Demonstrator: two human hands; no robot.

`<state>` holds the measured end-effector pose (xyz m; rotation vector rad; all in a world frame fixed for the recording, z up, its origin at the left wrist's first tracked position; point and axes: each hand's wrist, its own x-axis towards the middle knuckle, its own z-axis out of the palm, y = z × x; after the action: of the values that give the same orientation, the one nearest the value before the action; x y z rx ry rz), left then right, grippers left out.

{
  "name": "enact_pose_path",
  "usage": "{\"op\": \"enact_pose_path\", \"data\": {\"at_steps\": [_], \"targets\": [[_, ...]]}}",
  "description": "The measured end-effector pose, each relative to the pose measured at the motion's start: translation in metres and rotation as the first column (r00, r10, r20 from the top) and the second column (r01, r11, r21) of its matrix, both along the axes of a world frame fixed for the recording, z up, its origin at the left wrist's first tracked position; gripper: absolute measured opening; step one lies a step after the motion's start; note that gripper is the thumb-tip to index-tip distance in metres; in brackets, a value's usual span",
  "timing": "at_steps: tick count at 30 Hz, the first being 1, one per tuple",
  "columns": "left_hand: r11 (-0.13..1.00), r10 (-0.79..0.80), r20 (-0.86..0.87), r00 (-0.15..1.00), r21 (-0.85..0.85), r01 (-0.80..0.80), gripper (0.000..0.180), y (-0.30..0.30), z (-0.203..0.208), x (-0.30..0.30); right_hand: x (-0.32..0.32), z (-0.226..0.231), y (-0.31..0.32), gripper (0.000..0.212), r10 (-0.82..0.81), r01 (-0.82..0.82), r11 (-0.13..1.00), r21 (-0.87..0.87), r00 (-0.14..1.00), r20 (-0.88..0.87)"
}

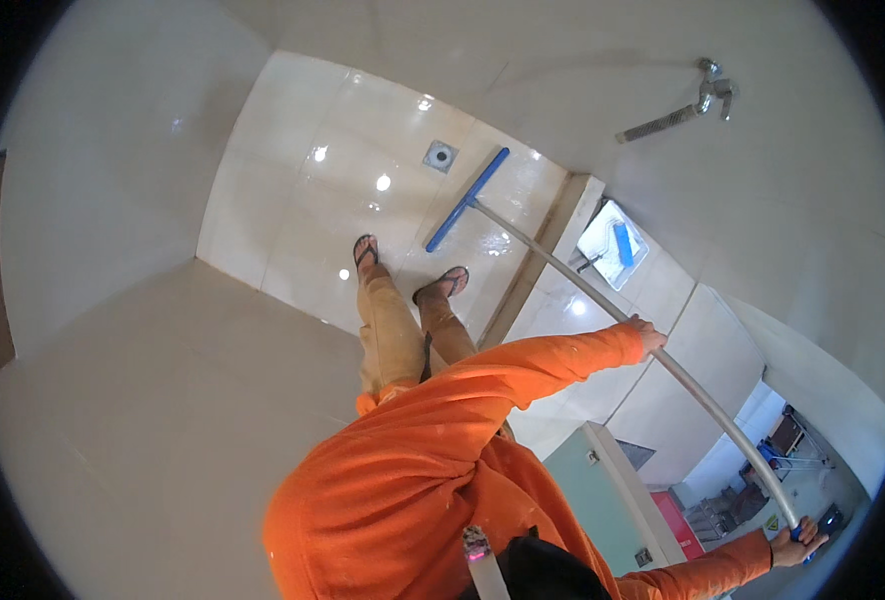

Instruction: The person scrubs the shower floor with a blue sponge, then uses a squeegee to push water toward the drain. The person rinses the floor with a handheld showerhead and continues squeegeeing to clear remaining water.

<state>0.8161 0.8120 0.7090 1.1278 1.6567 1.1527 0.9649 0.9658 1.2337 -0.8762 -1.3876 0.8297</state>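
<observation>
A long-handled floor squeegee (pixel 453 220) lies across the view, its blue blade down on the wet, shiny tiles and its metal pole slanting up toward the lower right. My left hand (pixel 648 336) is closed around the middle of the pole, with that arm stretched across my body. At the upper end of the pole, by a blue grip, my right hand (pixel 799 542) is wrapped around it. Both sleeves are orange. The blade sits near a square floor drain (pixel 441 156), in front of my sandalled feet (pixel 447 284).
A raised sill (pixel 543 262) borders the wet floor on the right. Beyond it lies a white tray (pixel 603 272) with a blue roller-like tool. A metal tap (pixel 708 90) juts from the wall. A pale green door (pixel 588 490) stands at lower right, with cluttered objects behind.
</observation>
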Motion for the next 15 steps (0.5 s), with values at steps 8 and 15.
{"op": "enact_pose_path", "data": {"at_steps": [8, 15], "targets": [[0.966, 0.088, -0.143, 0.986, -0.231, -0.119, 0.036, -0.108, -0.053, -0.001, -0.015, -0.096, -0.007, 0.041, 0.266, -0.282, 0.952, -0.122, 0.955, -0.133], [0.698, 0.670, 0.168, 0.723, -0.472, -0.538, 0.025, -0.375, -0.191, -0.082, -0.104, -0.268, -0.177, 0.044, 0.516, -0.505, 0.801, -0.323, 0.855, -0.056]]}}
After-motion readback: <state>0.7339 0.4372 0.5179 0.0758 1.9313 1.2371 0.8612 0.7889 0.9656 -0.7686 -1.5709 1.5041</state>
